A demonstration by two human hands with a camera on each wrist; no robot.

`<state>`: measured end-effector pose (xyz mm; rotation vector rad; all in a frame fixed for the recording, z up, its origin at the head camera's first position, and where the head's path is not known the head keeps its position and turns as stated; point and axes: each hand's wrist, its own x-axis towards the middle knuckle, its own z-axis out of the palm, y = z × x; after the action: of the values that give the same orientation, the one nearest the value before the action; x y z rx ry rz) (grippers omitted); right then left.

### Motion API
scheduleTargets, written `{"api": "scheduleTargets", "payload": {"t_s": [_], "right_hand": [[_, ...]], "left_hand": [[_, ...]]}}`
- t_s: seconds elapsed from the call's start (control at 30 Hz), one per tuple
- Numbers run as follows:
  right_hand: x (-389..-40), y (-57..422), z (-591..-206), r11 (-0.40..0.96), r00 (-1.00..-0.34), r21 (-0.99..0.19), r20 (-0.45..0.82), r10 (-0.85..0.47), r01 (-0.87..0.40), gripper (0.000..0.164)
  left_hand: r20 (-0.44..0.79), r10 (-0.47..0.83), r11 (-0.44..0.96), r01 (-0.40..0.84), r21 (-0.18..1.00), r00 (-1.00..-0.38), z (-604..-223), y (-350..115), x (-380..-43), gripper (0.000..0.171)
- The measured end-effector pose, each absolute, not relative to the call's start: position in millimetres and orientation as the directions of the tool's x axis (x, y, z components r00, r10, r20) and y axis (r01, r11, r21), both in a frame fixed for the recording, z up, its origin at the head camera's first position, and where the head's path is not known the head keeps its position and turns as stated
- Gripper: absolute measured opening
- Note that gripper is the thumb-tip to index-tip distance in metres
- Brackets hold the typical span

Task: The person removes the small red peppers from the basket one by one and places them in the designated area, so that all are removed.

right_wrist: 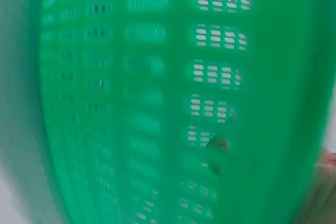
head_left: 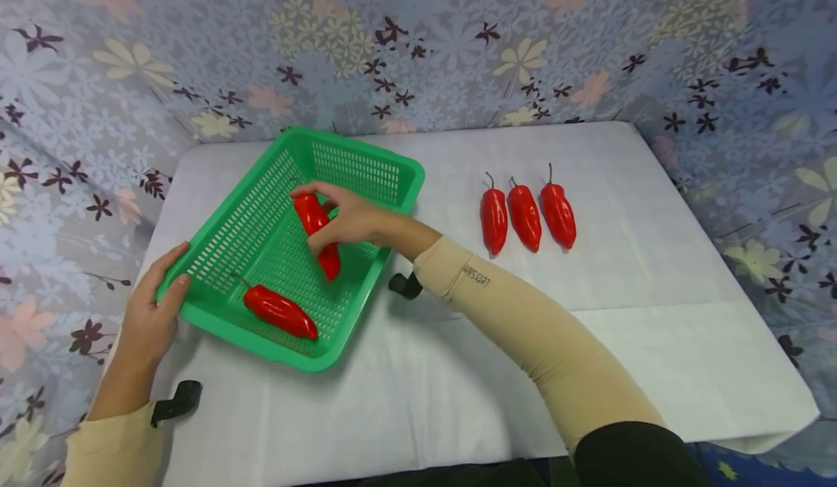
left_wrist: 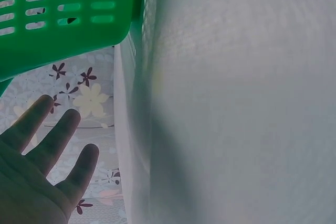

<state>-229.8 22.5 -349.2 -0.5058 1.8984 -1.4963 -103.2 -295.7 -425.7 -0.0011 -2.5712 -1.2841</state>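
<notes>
My right hand (head_left: 353, 218) reaches over the side of a green plastic basket (head_left: 242, 338) and holds a red chili pepper (head_left: 312, 213) between thumb and fingers, above the basket floor. A second red chili pepper (head_left: 280, 312) lies in the basket near its front edge, its stem pointing to the back left. At the left corner my left hand (head_left: 152, 311) grips the basket's rim, thumb on top. Its other fingers (left_wrist: 58, 142) spread below the rim in the left wrist view. Only the slotted basket wall (right_wrist: 168, 93) fills most of the right wrist view.
Three red chili peppers (head_left: 525, 218) lie side by side to the right of the basket, stems toward the back. A white cloth (head_left: 628, 269) covers the table. Flowered fabric (head_left: 458, 51) hangs behind it. Each wrist wears a small black camera (head_left: 178, 401).
</notes>
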Motion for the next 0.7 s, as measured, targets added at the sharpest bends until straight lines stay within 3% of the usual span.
{"api": "scheduleTargets", "payload": {"t_s": [0.6,0.7], "right_hand": [[-250,121,-324,0.117,-0.823,-0.975,-0.223,-0.522,0.190,0.080],[-251,140,-323,0.139,-0.845,-0.970,-0.241,-0.478,0.198,0.080]], "left_hand": [[0.243,-0.125,0.583,0.127,0.803,-0.962,-427,-296,-106,0.048],[0.240,-0.141,0.582,0.116,0.805,-0.960,-427,-296,-105,0.048]]}}
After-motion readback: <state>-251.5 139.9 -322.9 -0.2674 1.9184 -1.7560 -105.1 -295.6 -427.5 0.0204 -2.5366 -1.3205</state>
